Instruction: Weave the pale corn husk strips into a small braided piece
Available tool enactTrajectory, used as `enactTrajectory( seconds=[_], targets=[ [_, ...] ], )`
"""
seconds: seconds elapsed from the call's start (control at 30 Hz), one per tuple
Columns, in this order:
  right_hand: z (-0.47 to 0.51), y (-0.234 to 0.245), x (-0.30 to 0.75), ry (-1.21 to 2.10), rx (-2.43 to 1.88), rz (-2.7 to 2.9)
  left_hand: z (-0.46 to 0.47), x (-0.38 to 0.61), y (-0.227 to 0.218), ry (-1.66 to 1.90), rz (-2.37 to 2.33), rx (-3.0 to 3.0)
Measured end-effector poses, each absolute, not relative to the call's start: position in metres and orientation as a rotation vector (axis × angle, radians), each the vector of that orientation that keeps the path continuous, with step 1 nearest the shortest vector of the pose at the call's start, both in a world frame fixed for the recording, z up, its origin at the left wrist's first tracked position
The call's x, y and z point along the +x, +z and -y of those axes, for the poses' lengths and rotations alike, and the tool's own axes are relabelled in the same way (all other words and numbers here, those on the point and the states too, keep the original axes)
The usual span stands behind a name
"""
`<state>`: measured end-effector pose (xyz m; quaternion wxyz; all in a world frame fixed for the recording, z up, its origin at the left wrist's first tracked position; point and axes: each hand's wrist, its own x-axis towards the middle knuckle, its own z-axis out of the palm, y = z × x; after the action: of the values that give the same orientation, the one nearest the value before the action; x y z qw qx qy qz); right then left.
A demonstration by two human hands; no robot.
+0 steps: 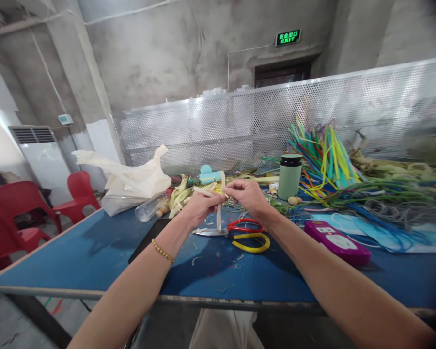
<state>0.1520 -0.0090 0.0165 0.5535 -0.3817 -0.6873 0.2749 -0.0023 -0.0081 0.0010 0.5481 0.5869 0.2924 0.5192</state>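
Note:
Above the middle of the blue table, my left hand (203, 207) and my right hand (247, 195) meet at the fingertips. Both are closed on a pale flat strip (219, 217), which crosses itself where the fingers pinch it. One end points up, one hangs down and another reaches left over my left hand. Whether it is a single strip or several, I cannot tell. Just below lie scissors (250, 242) with one red and one yellow handle, their blades pointing left. Beside my left forearm a dark flat object (150, 237) rests on the table, partly hidden by that arm.
A white plastic bag (138, 179) and a clear bottle (150, 207) stand back left on the table (76, 257). A green flask (289, 177), a bundle of coloured strips (327, 155), a purple box (336, 242) and tangled cords (392, 198) occupy the right. A perforated metal panel (203, 126) runs behind.

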Motion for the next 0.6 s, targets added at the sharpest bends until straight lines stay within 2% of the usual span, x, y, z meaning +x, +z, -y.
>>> enactTrajectory(
  seconds=[0.37,0.43,0.6],
  targets=[
    [0.003,0.015,0.155,0.543,-0.968,1.660,0.000,-0.003,-0.004,1.273,-0.703,1.419],
    [-0.001,0.014,0.159,0.394,-1.012,1.721,0.000,-0.004,-0.004,1.285,-0.715,1.409],
    [-0.002,0.020,0.168,-0.269,-0.966,1.723,0.006,-0.004,-0.004,1.142,-0.888,1.572]
  ],
)
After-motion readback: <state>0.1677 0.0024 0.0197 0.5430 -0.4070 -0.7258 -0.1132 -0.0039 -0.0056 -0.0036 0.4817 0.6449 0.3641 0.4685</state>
